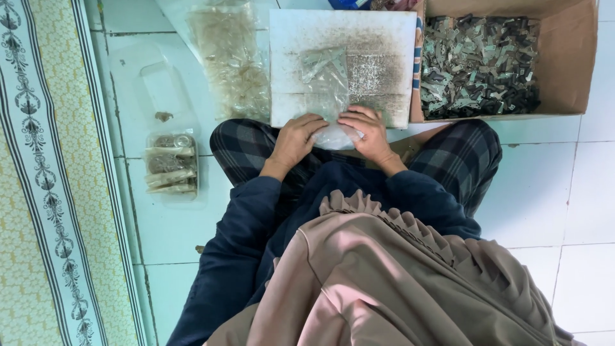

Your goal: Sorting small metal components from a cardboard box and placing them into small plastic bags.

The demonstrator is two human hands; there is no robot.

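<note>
I sit cross-legged on a tiled floor. My left hand [296, 139] and my right hand [366, 132] both grip the near end of a small clear plastic bag [325, 83] that holds several thin grey-green metal pieces. The bag lies on a stained white board [378, 38] in front of my knees. My fingers pinch the bag's mouth together at the board's near edge.
A cardboard box [570, 64] of many small dark and grey metal parts stands at the right. A large clear bag [234, 57] of pale pieces lies left of the board. A clear plastic tub [170, 164] with packed bundles sits on the floor at the left, beside a patterned mat [51, 192].
</note>
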